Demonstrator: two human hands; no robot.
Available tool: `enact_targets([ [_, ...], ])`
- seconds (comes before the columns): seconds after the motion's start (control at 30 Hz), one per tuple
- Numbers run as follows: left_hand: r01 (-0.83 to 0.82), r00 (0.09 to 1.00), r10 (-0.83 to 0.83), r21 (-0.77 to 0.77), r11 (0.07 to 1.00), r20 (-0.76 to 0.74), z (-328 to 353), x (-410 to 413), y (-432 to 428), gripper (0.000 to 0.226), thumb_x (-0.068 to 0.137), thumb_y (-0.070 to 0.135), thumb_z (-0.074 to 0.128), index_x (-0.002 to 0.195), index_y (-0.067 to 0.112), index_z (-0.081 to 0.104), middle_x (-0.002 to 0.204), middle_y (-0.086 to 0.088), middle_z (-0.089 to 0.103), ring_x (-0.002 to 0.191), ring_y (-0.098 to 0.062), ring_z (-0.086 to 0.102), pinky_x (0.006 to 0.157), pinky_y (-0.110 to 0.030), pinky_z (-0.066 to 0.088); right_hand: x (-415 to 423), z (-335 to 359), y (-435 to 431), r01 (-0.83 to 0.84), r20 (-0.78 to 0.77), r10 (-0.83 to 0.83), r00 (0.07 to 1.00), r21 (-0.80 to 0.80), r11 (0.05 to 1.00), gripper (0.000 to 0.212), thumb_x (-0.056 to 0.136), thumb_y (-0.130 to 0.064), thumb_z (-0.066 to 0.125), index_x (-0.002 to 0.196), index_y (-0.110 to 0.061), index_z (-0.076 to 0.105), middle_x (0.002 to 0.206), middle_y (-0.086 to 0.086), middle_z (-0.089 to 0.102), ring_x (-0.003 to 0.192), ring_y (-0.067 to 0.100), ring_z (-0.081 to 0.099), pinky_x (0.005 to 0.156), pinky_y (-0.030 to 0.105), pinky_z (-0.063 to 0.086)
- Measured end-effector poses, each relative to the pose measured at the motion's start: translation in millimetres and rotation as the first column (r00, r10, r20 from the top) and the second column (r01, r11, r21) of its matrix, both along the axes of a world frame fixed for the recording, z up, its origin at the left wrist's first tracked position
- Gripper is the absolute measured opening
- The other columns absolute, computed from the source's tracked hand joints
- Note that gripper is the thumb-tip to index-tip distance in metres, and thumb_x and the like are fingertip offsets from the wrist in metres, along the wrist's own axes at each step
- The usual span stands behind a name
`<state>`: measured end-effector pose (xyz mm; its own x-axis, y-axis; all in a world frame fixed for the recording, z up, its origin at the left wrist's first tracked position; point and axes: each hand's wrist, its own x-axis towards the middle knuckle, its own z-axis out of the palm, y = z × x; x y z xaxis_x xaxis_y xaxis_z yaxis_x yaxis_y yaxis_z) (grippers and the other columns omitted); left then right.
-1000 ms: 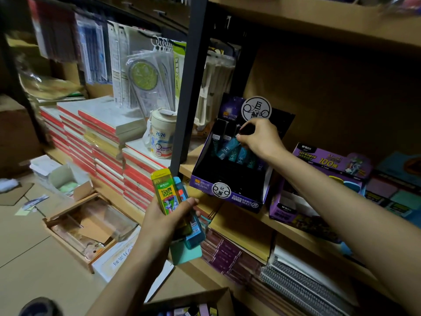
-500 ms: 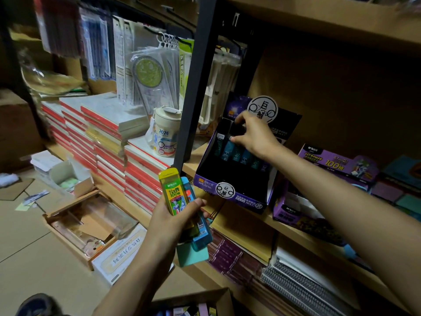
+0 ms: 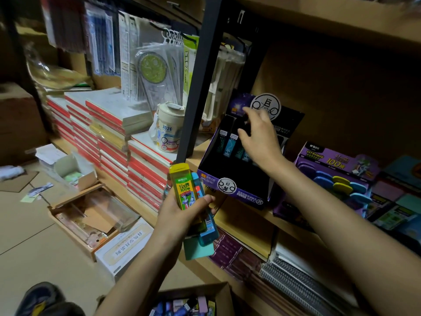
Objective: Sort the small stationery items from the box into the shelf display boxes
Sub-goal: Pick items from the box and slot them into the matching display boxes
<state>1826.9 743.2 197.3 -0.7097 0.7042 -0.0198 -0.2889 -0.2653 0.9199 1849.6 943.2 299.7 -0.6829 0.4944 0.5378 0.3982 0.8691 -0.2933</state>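
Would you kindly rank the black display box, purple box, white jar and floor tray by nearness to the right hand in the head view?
1. Black display box, under the right hand.
2. Purple box, beside it on the right.
3. White jar, farther left.
4. Floor tray, far lower left.

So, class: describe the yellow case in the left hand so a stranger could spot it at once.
Find the black shelf post. Below its foot, the left hand grips several cases. The yellow case is frontmost, with a cartoon label; those behind are blue and teal.
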Motion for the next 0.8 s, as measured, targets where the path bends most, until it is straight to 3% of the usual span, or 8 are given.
enact_targets([
  [0.07,0.005,1.000,-0.005,-0.005,1.000,-0.016,-1,1,0,0.037,0.078,0.015,0.070,0.110,0.008,0.054,0.091,-0.005,0.075,0.074,-0.019,0.073,0.062,-0.029,0.059,19,-6,-23,-0.058,-0.075,0.048,0.996,-0.133,0.989,0.036,0.091,-0.014,0.057,0.127,-0.013,0.052,0.117,0.004,0.046,0.079,0.003,0.049,0.078,0.009,0.040],
  [0.13,0.013,0.999,-0.013,-0.009,1.000,-0.034,-2,2,0,0.036,0.081,0.014,0.068,0.113,0.008,0.053,0.093,-0.004,0.075,0.077,-0.019,0.073,0.063,-0.029,0.059,41,-25,-50,-0.117,-0.080,0.101,0.992,-0.241,0.963,0.016,0.090,-0.016,0.059,0.106,-0.015,0.062,0.105,0.002,0.052,0.072,-0.001,0.047,0.069,0.001,0.037],
  [0.2,0.017,0.999,-0.018,-0.006,1.000,-0.047,-4,3,1,0.041,0.078,0.020,0.069,0.114,0.010,0.053,0.095,-0.003,0.075,0.081,-0.019,0.073,0.068,-0.031,0.059,62,-45,-75,-0.149,-0.061,0.136,0.989,-0.389,0.909,0.007,0.091,-0.023,0.058,0.093,-0.020,0.063,0.094,-0.003,0.057,0.072,-0.004,0.051,0.064,0.003,0.037],
  [0.33,-0.034,0.997,0.033,-0.013,0.999,-0.075,-8,8,1,0.050,0.067,0.035,0.071,0.110,0.015,0.057,0.097,-0.001,0.073,0.090,-0.017,0.071,0.072,-0.030,0.057,86,-67,-106,-0.199,-0.064,0.220,0.974,-0.707,0.679,0.014,0.088,-0.037,0.059,0.091,-0.023,0.059,0.083,-0.006,0.063,0.077,-0.001,0.062,0.065,0.017,0.051],
  [0.43,-0.013,0.999,0.012,-0.014,1.000,-0.048,-7,11,2,0.055,0.067,0.034,0.071,0.114,0.011,0.058,0.101,-0.006,0.072,0.094,-0.021,0.070,0.074,-0.032,0.056,90,-70,-107,-0.216,-0.100,0.224,0.969,-0.782,0.585,0.013,0.085,-0.023,0.066,0.092,-0.022,0.056,0.089,0.003,0.063,0.088,0.019,0.064,0.076,0.031,0.056],
  [0.53,0.055,0.998,-0.055,-0.002,0.998,-0.025,-5,11,2,0.053,0.071,0.029,0.069,0.117,0.007,0.056,0.104,-0.010,0.071,0.095,-0.024,0.070,0.075,-0.035,0.058,93,-71,-101,-0.265,-0.156,0.252,0.955,-0.830,0.491,0.018,0.085,-0.009,0.065,0.097,-0.020,0.058,0.088,0.002,0.060,0.083,0.008,0.063,0.072,0.018,0.054],
  [0.63,0.100,0.995,-0.100,0.017,0.995,0.006,-4,12,3,0.045,0.077,0.018,0.066,0.118,0.005,0.054,0.106,-0.011,0.071,0.096,-0.025,0.069,0.078,-0.035,0.059,96,-74,-97,-0.261,-0.168,0.242,0.956,-0.863,0.433,0.023,0.087,-0.005,0.062,0.106,-0.016,0.059,0.094,0.005,0.060,0.087,0.008,0.061,0.073,0.016,0.051],
  [0.8,0.174,0.985,-0.174,0.006,0.985,0.023,-6,18,6,0.047,0.080,0.020,0.062,0.124,0.007,0.050,0.107,-0.007,0.071,0.097,-0.023,0.069,0.076,-0.033,0.059,105,-78,-92,-0.251,-0.170,0.226,0.959,-0.879,0.405,0.031,0.090,-0.001,0.056,0.114,-0.020,0.059,0.095,0.002,0.055,0.087,0.006,0.057,0.070,0.011,0.048],
])
